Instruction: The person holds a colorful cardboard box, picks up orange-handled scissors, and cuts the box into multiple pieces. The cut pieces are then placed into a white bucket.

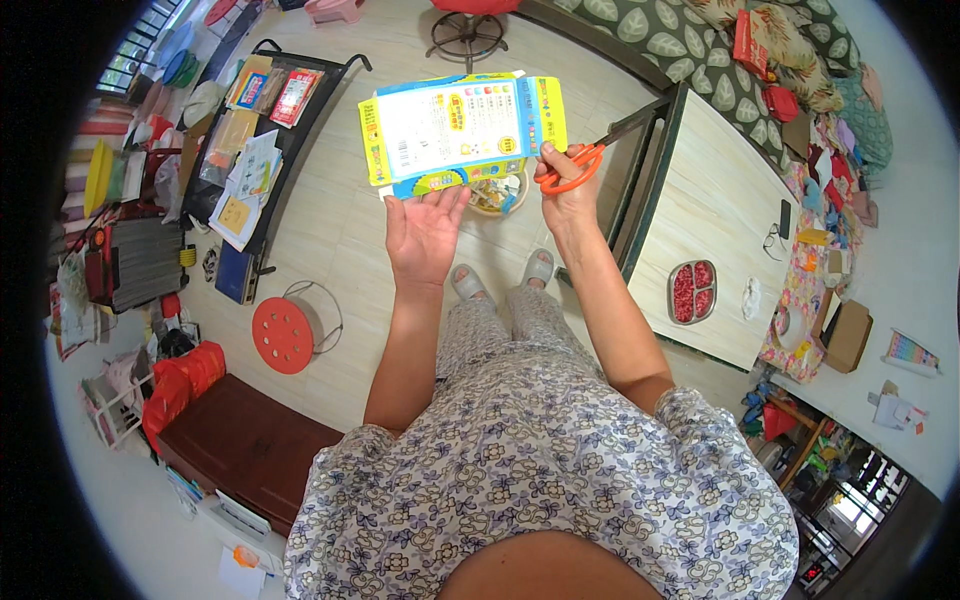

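A printed cardboard box (457, 131), yellow, blue and white with loose end flaps, is held up in front of me. My left hand (427, 232) is under its lower left edge, palm up; the fingertips pass behind the card, and the thumb stands apart beside the corner. My right hand (568, 180) pinches the box's lower right corner between thumb and fingers. The same hand holds orange-handled scissors (574, 171), their blades pointing up and right, away from the card. Below and partly behind the box, a round bin (499, 196) with wrappers inside stands on the floor.
A pale-topped table (712, 202) at the right bears a divided metal tray (691, 292) of red pieces, eyeglasses and a phone. A red round stool (283, 335) stands at lower left. Papers and books lie on a black rack (279, 165). A wheeled chair base (467, 37) is ahead.
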Available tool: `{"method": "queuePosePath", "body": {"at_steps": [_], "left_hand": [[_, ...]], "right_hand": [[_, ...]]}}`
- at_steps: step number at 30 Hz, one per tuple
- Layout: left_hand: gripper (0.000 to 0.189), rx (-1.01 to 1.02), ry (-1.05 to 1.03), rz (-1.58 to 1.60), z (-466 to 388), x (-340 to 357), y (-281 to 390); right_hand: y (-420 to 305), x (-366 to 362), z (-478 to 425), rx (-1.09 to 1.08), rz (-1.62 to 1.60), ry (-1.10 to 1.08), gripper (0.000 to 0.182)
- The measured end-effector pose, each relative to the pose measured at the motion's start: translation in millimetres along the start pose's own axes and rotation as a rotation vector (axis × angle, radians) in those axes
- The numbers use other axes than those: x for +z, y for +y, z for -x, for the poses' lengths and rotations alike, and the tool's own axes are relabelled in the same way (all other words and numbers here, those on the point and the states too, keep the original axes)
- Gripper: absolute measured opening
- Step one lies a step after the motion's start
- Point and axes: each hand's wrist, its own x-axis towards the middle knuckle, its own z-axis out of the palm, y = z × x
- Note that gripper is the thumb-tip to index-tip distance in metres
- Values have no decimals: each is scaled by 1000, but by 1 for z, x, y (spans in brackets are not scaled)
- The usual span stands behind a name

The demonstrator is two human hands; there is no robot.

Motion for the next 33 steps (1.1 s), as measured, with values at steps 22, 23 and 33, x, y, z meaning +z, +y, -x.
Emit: {"method": "queuePosePath", "body": {"at_steps": [22,23,33], "left_hand": [[42,-34,113,-106,-56,7,-25],[41,-32,116,-104,-58,8,-21],[39,-50,144,-116,-67,2,-26]], "right_hand": [[-2,-13,8,19,524,-142,30],[-5,-20,13,73,618,-209,32],[13,-43,53,387,932,-445,48]]}}
